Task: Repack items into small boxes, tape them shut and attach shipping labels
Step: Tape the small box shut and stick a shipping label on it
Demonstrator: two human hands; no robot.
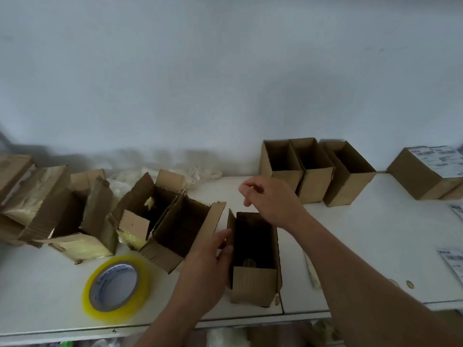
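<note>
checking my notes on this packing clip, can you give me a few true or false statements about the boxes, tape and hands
1. The left hand holds the side of the small open box. True.
2. The tape roll stands upright on its edge. False: it lies flat on the table.
3. Three open boxes stand in a row by the wall. True.
4. The right hand grips the tape roll. False: it hovers above the small open box, holding nothing visible.
5. The labelled box is open. False: it is closed.

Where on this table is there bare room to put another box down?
Bare tabletop lies right of the small open box, in front of the three empty boxes. A smaller patch lies left of the tape roll. The left, around the torn cartons, is crowded.
</note>
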